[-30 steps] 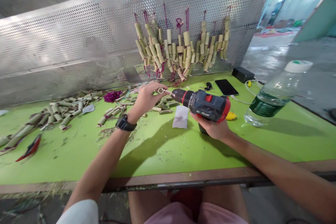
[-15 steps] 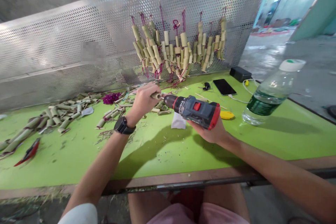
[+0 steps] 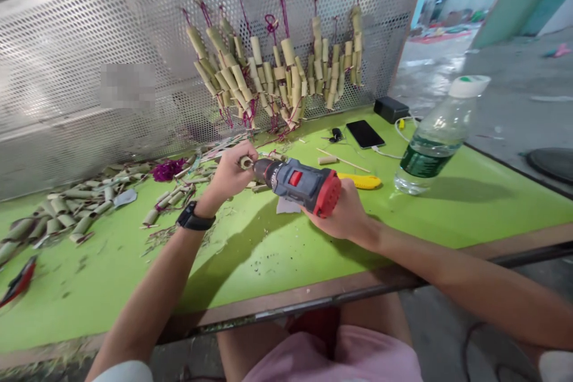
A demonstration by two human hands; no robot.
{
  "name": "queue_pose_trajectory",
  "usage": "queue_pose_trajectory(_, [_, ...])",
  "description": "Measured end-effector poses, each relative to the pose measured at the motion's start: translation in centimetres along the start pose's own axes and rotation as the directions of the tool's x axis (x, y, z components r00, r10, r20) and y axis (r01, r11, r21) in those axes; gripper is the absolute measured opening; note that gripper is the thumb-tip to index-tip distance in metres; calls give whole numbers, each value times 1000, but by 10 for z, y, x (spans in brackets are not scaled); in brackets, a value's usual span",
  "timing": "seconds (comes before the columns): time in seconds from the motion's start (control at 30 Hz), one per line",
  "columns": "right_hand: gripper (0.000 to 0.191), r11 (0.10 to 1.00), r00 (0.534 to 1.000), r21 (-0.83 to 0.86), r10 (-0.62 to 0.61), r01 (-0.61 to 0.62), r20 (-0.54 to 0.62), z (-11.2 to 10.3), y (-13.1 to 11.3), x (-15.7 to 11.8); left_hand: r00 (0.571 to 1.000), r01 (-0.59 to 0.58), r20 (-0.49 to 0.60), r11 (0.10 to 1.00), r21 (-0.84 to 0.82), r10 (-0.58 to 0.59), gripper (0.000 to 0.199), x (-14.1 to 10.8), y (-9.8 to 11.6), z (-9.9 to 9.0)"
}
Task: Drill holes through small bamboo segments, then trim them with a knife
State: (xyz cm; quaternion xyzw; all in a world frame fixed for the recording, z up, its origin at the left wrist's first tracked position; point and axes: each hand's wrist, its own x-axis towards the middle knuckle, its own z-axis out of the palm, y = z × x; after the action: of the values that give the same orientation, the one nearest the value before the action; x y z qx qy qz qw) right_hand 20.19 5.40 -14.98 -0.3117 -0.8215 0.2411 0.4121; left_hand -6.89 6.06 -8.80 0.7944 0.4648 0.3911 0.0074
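My left hand (image 3: 229,172) pinches a short bamboo tube piece (image 3: 246,162) above the green table (image 3: 277,250). My right hand (image 3: 344,215) grips a grey and red cordless drill (image 3: 302,183), its chuck pushed against the end of the bamboo piece. A black watch (image 3: 194,219) sits on my left wrist. Loose cut bamboo pieces (image 3: 76,212) lie scattered on the table to the left of my left hand.
Strung bamboo bundles (image 3: 273,74) hang on the perforated metal panel (image 3: 89,42) behind. A water bottle (image 3: 432,137), phone (image 3: 365,133), black charger (image 3: 391,109) and yellow cutter (image 3: 362,181) lie to the right. Red-handled pliers (image 3: 18,282) lie at far left.
The drill has closed in on the bamboo piece, its bit no longer showing. Both hands have shifted slightly left and down in view as the camera turned right.
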Motion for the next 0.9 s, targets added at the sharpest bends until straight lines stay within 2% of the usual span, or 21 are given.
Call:
queue_pose_trajectory(0.1, [14, 981, 996, -171, -92, 90, -5, -3, -3, 1, 999, 39, 16, 995, -89, -37, 21, -2, -4, 5])
queue_pose_trajectory(0.23, [16, 966, 992, -225, -130, 124, -8, -5, -7, 2, 999, 40, 10, 985, -168, -38, 18, -4, -8, 10])
queue_pose_trajectory(0.57, [17, 969, 997, -243, -26, 44, 76, -10, -15, 7, 992, 129, 47, 969, -210, -121, 21, -8, -17, 15])
queue_pose_trajectory(0.9, [16, 963, 992, -271, 43, -11, 115, -12, -17, 9, 991, 131, 37, 983, -127, -127, 23, -9, -17, 16])
